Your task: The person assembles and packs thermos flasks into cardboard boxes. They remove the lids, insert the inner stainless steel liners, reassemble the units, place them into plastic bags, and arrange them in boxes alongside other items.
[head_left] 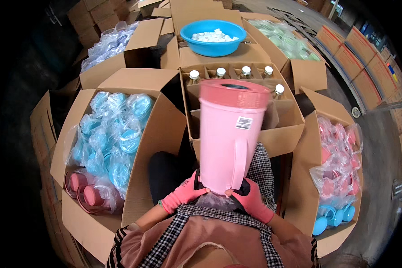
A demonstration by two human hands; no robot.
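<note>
Upright at chest height, a lidded pink jug (230, 138) is gripped at its base by the left hand (183, 194) and right hand (252, 200), gloved fingers clamped, while a divided box (286, 129) ahead is only partly filled with bottles (220, 72).

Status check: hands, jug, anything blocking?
Left hand and right hand, pink-gloved, grip the pink jug by its base. Jug upright, lid on. Nothing in the way.
</note>
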